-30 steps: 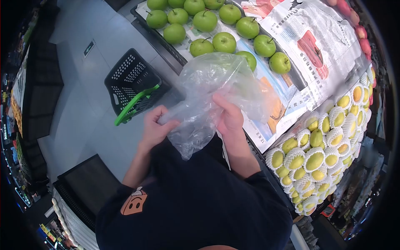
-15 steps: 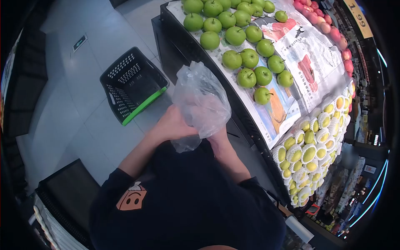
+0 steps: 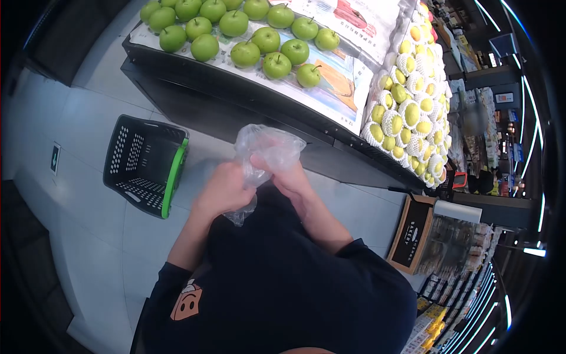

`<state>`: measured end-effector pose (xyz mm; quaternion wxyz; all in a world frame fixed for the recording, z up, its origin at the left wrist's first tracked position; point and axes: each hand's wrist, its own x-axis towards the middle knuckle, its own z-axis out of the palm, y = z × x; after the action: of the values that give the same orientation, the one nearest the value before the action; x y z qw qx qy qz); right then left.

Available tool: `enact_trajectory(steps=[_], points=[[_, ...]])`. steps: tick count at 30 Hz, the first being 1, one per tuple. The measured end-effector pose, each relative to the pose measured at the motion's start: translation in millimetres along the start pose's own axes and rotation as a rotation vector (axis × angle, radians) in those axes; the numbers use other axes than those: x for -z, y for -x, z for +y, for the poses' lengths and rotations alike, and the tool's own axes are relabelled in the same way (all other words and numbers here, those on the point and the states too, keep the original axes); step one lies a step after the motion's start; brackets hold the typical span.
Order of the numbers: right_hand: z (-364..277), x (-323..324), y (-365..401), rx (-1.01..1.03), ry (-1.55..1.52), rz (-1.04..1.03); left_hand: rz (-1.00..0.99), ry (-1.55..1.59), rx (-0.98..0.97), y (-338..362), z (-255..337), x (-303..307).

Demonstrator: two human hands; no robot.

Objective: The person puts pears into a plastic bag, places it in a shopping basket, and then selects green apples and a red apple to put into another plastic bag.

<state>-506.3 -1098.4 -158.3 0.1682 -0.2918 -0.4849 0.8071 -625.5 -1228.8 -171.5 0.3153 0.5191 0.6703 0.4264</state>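
A clear plastic bag is held in front of my body, between both hands. My left hand is closed round the gathered plastic, and a loose end of the bag hangs below it. My right hand grips the other side, with its fingers partly behind the crumpled film. Green apples lie on a newspaper-covered stand beyond the hands. The bag's contents, if any, cannot be made out.
On the floor at the left stands a black basket with a green handle. Yellow-green fruit in white foam nets is piled at the stand's right end. A framed bakery sign is at the right.
The view has turned, so the stand and basket appear shifted to the left. The bag looks more bunched and compact, and the hands are closer together. The bakery sign has come into view.
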Motion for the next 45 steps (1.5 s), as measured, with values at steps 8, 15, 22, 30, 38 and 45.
enact_trajectory(steps=[8,15,22,30,38,45], points=[[-46,40,-20,0.203,-0.289,0.083,-0.116,0.286,0.218,-12,4,-8],[-90,109,-71,0.499,-0.239,0.386,-0.127,0.283,0.294,-46,-2,-28],[-198,215,-136,0.624,-0.084,0.499,-0.056,0.243,0.310,-87,-5,-53],[-228,271,-207,0.610,0.576,0.652,0.144,0.227,0.498,-100,-9,-74],[-163,190,-132,0.859,0.564,0.380,0.697,0.029,0.462,-87,-35,-82],[-110,116,-93,0.434,0.312,-0.279,1.173,-0.816,0.766,50,-128,-31]])
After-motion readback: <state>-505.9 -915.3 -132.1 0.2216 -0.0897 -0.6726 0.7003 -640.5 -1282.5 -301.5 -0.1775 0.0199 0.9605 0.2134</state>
